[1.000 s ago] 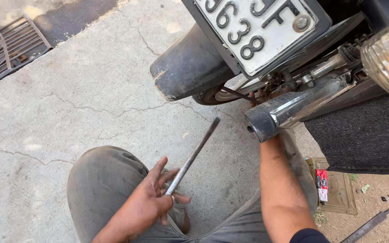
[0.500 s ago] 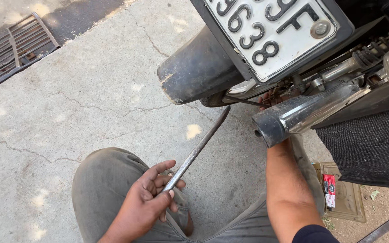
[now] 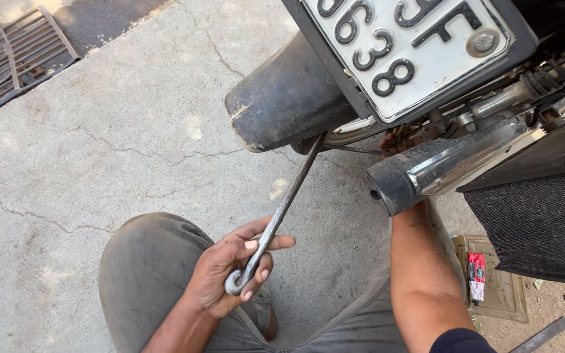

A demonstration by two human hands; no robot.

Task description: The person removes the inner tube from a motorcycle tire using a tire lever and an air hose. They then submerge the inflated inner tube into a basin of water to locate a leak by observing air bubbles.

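Cracked grey concrete (image 3: 119, 150) fills most of the view from the head camera, with a metal drain grate (image 3: 14, 59) in the far corner, well apart from the hands. At the top stands the rear of a motorcycle: a scuffed black mudguard (image 3: 282, 98), a white number plate (image 3: 407, 46) above it, and a dark exhaust pipe (image 3: 433, 170) jutting out toward the person.

The left hand (image 3: 230, 271) is clenched around the hooked lower end of a long metal rod (image 3: 282, 206), fingers curled under the hook and thumb stretched along the shaft. From the grip the rod slants up and away, its far tip disappearing beneath the mudguard beside the rear wheel (whether it touches anything there is hidden). Just below the grip lies the person's knee in grey trousers (image 3: 152, 268).

The right forearm (image 3: 423, 274) runs up from the lower edge, well to the side of the gripped rod, and passes behind the exhaust pipe. The right hand (image 3: 393, 139) shows only as a few fingers near the wheel hub; I cannot tell whether it grasps anything.

Beyond the forearm, on the ground, a flat piece of cardboard (image 3: 501, 287) carries a small red packet (image 3: 477, 274), and a second metal bar (image 3: 544, 333) lies near the bottom corner.
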